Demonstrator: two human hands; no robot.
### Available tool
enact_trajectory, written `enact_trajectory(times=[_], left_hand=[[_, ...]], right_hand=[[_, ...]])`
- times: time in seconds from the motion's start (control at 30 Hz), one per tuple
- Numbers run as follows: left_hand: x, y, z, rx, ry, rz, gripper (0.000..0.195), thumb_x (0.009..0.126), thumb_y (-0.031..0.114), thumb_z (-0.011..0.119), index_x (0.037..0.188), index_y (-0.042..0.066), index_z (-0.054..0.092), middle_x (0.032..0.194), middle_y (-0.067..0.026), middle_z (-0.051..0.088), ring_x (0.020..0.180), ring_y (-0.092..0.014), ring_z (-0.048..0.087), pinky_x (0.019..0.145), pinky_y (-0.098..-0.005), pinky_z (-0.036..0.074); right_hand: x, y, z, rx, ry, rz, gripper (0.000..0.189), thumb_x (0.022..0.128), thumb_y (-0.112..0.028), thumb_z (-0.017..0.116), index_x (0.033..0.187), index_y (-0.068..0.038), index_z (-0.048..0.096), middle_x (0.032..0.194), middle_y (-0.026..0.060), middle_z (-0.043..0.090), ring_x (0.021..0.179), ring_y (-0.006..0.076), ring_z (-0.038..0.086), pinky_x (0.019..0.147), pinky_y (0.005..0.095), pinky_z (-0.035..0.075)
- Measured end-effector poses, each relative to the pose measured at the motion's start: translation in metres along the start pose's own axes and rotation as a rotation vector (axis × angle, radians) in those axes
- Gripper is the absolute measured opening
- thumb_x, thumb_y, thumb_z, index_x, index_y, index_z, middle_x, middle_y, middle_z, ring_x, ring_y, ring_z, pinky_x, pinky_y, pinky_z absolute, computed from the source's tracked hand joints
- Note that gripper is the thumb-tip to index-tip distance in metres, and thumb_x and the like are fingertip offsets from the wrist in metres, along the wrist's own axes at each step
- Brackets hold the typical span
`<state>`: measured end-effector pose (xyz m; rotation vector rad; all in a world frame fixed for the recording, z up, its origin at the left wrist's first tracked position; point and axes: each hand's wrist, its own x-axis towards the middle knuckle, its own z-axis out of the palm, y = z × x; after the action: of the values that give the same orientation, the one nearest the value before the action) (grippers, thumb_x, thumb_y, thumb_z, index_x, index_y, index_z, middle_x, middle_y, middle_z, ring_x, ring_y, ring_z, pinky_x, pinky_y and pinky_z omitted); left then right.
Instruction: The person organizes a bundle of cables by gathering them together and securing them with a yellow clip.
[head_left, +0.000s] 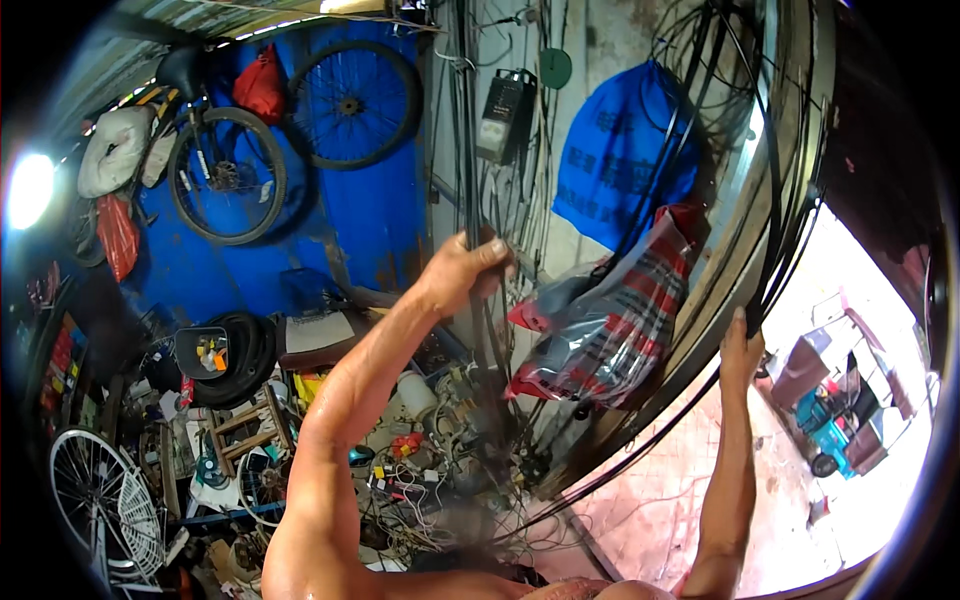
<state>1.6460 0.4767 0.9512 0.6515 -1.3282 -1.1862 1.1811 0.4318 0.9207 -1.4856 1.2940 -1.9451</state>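
Note:
Both my arms are raised towards black cables. My left hand (469, 274) is closed around a bundle of black cables (463, 150) that hangs down the wall; its lower part is blurred. Further right, my right hand (741, 345) grips a second bundle of black cables (772, 247) beside the door frame, with some strands running down and left past the doorway. Between my hands hang a blue drawstring bag (622, 157) bearing writing and a clear plastic bag with red and plaid contents (615, 337). A dark box-shaped device (506, 116) hangs right of the left bundle.
Bicycle wheels (352, 105) and a bicycle front wheel (227, 176) hang by the blue wall. Below lie a small wooden frame (247, 435), a black bin (202, 352), tangled wires (420, 487) and a white-rimmed wheel (94, 495). Outside stands a teal three-wheeled vehicle (825, 431).

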Motion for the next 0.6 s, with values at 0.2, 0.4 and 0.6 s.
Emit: enact_trajectory(times=[0.2, 0.4, 0.6], left_hand=[[-0.072, -0.001, -0.006, -0.033, -0.002, -0.113, 0.034, 0.091, 0.037, 0.072, 0.089, 0.007, 0.058, 0.077, -0.0060, 0.064, 0.051, -0.011, 0.048, 0.045, -0.0251, 0.037], [-0.152, -0.036, -0.032, -0.214, -0.007, -0.231, 0.036, 0.087, 0.038, 0.076, 0.095, 0.006, 0.062, 0.082, -0.0089, 0.064, 0.052, -0.011, 0.046, 0.046, -0.0249, 0.037], [-0.229, -0.085, -0.056, -0.383, 0.054, -0.310, 0.028, 0.086, 0.028, 0.078, 0.098, 0.008, 0.061, 0.086, -0.0113, 0.064, 0.054, -0.011, 0.048, 0.047, -0.0245, 0.038]], right_hand=[[-0.105, 0.003, 0.010, 0.201, -0.198, 0.262, 0.023, 0.096, -0.020, 0.061, 0.078, -0.012, 0.050, 0.061, -0.0081, 0.037, 0.048, 0.0027, 0.032, 0.042, 0.0242, 0.021], [-0.181, 0.002, 0.029, 0.038, -0.330, 0.304, 0.031, 0.094, -0.017, 0.062, 0.068, -0.013, 0.046, 0.055, -0.0080, 0.036, 0.045, 0.0034, 0.031, 0.042, 0.0248, 0.021], [-0.243, 0.033, 0.041, -0.109, -0.499, 0.380, 0.023, 0.093, -0.019, 0.067, 0.075, -0.008, 0.058, 0.063, -0.0084, 0.045, 0.058, 0.0028, 0.037, 0.051, 0.0256, 0.030]])
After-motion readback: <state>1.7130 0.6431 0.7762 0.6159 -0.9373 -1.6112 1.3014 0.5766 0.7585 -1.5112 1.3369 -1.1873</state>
